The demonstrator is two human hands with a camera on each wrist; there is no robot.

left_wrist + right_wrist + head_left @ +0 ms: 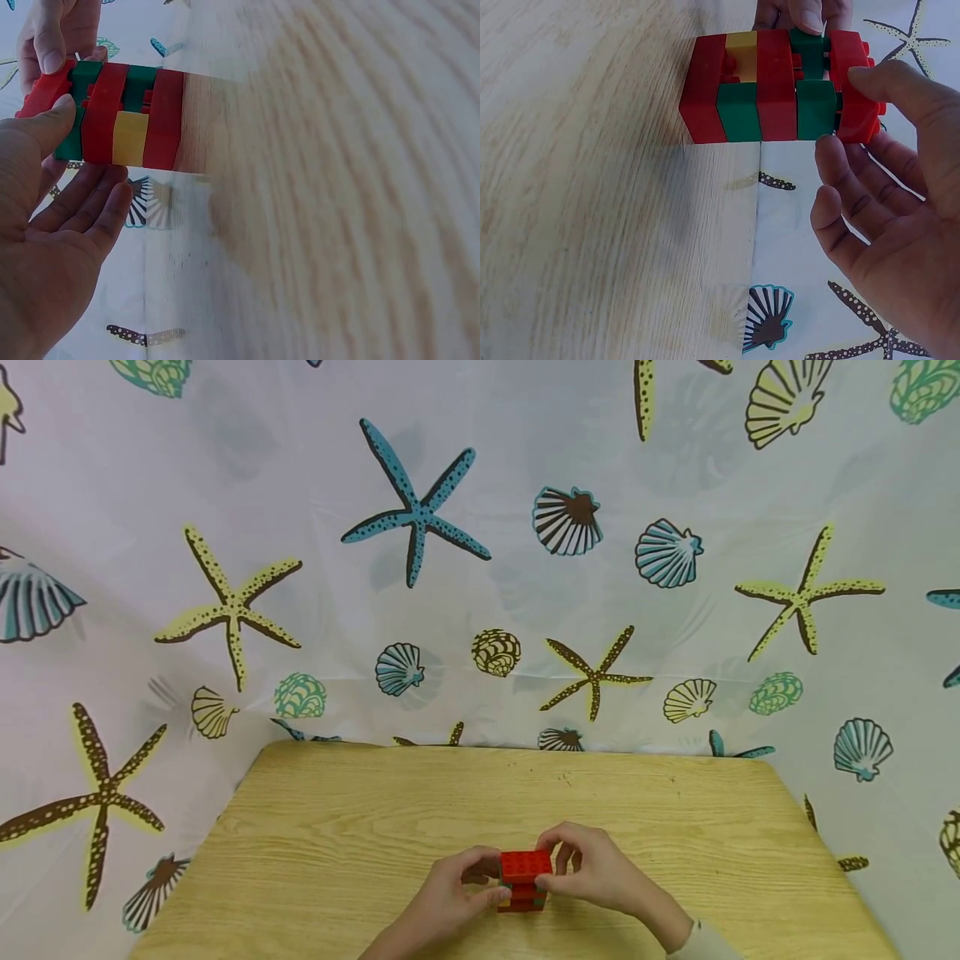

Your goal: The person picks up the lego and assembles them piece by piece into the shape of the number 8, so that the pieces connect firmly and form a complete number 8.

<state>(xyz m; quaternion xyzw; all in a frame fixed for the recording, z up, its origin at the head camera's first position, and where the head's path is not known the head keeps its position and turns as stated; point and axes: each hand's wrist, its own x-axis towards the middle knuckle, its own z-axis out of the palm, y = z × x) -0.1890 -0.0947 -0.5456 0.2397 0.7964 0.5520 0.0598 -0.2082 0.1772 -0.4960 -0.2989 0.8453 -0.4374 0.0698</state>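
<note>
One brick stack (523,881), two hands, one wooden table (337,827).

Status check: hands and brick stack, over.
Left hand and right hand pinch the top red brick. Brick stack upright on wooden table. Nothing obstructing.

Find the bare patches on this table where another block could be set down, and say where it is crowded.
The wooden table shows bare board left of the left hand, right of the right hand, and across the far strip up to the seashell cloth. The crowded spot is the near middle, where both hands close around the block stack.
</note>
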